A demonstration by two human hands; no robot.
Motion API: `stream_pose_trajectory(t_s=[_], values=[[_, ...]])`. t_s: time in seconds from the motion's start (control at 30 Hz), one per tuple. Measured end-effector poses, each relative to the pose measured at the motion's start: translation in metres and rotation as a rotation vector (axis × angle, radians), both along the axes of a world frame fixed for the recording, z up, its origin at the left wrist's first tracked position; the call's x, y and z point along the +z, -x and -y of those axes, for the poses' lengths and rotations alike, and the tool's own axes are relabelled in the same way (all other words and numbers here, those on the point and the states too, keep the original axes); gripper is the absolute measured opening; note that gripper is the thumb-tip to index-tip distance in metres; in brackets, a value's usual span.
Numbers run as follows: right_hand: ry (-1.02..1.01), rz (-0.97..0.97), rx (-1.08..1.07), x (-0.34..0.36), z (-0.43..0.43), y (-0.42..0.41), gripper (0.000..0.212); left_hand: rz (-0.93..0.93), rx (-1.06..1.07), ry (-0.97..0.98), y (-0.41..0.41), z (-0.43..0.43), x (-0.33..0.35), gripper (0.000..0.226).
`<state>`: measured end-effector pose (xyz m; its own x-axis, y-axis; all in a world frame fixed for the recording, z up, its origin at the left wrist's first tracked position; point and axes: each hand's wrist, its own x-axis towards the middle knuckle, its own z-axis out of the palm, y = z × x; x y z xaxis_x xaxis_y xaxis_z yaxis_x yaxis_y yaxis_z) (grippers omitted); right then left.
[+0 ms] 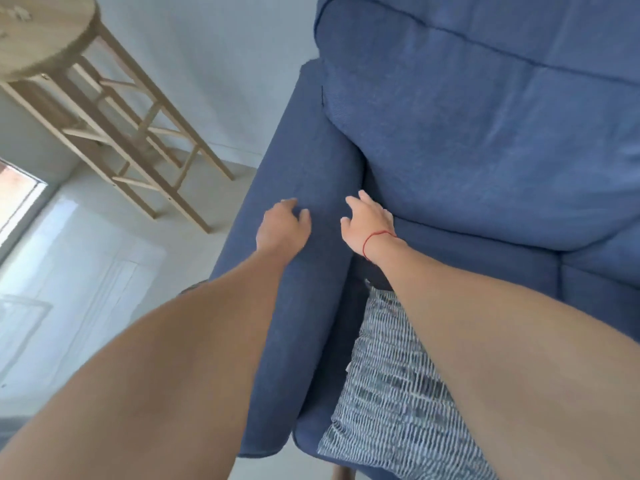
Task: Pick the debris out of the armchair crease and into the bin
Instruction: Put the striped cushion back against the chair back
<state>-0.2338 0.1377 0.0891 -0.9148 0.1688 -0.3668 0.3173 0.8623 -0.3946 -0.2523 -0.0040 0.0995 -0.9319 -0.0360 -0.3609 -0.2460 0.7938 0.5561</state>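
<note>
Debris itself does not show from where I stand; if any is there, it lies down in the dark crease between the padded armrest and the big cushion of the blue woven-fabric armchair. Such bits are likely small, light and crumbly, so I would expect a fingertip pinch to serve best, with the soft upholstery pressed aside to open the gap. The right hand, a thin red thread bracelet at its wrist, hovers at the mouth of that crease with fingers loosely spread and nothing between them. The left hand rests on top of the armrest, fingers bent down onto the fabric, holding nothing either. A blue-and-white striped throw pillow lies nearer me against the armrest's inner side. Off to the left stands a round-topped pale wooden stool on a light floor. I cannot make out the bin for certain.
</note>
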Motion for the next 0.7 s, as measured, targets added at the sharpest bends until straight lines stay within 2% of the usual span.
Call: stream_pose_trajectory(t_s=[0.27, 0.57, 0.63, 0.7], values=[[0.028, 0.073, -0.315, -0.005, -0.118, -0.074, 0.041, 0.183, -0.208, 0.012, -0.051, -0.116, -0.027, 0.055], [0.084, 0.252, -0.584, -0.052, -0.172, -0.176, 0.052, 0.482, -0.273, 0.145, -0.127, -0.165, -0.083, 0.066], [0.061, 0.298, -0.611, -0.064, -0.179, -0.197, 0.053, 0.526, -0.297, 0.251, -0.142, -0.167, -0.094, 0.077], [0.032, 0.345, -0.671, -0.075, -0.184, -0.214, 0.064, 0.576, -0.285, 0.351, -0.155, -0.169, -0.099, 0.098]])
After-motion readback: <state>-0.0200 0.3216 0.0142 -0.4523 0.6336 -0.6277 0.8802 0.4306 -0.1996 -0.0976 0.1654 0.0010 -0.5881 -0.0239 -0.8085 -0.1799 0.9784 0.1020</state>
